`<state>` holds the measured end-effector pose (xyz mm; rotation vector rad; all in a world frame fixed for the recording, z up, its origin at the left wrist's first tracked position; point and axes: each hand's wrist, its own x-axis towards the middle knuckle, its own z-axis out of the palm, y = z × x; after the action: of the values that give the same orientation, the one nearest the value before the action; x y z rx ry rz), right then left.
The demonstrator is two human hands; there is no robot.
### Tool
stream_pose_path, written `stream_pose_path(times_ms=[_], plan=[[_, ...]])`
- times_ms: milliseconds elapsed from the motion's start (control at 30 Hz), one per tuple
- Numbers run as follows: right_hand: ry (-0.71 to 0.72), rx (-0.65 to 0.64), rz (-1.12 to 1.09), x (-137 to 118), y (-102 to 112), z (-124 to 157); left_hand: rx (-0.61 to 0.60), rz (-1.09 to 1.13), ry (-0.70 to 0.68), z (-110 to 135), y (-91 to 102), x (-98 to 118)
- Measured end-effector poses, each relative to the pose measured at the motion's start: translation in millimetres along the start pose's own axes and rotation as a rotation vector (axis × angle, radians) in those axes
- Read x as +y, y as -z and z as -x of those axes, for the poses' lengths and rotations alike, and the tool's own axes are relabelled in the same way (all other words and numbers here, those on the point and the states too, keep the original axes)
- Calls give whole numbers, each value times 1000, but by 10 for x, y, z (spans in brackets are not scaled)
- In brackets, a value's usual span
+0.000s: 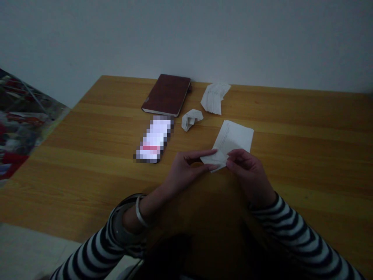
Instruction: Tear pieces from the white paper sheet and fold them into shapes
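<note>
Between my hands is a small folded piece of white paper [215, 159], held just above the near edge of a white paper sheet [237, 136] on the table. My left hand [189, 167] pinches the folded paper's left side between thumb and fingers. On its right side, my right hand [247, 171] grips a corner between thumb and fingertips. The sheet behind bears faint printed lines. Farther back sit a folded paper piece [191, 118] with a raised middle and a fanned stack of folded papers [215, 98].
A brown notebook [167, 94] lies near the wall, with a lit phone [154, 140], its screen blurred out, in front of it. The wooden table [305, 155] meets a pale wall [186, 39] at the back. Cluttered items [20, 124] stand beyond the table's left edge.
</note>
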<state>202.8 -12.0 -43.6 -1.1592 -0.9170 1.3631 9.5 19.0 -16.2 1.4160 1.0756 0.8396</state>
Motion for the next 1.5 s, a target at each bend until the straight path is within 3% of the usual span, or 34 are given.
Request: stream_pose_path(times_ms=[200,367,533,700,867,1100,1167,1267,1433,1500], plan=[[72,66,75,-9,-2,24,51,-21,98,13,12,27],[166,133,99,14,-47,44,79,-41,76,30,-8,9],[385,-14,425,-62,-30,49,47,-39,71,12,44,33],[464,-114,515,-121,44,30,-27,-47,17,-15,90,34],[586,-15,689,-109,35,35,-52,-163,-96,6,71,-83],[745,-6,830,-138,16,105,63,-343,-190,33,18,-138],[719,24,839,-138,2,109,91,-377,-249,38,10,-126],[571,61,770,-113,-28,99,113,-423,-325,51,12,-120],[211,223,366,-29,-66,69,143,-508,-395,89,0,-129],[114,180,214,-12,-84,66,155,-533,-423,113,-23,-149]])
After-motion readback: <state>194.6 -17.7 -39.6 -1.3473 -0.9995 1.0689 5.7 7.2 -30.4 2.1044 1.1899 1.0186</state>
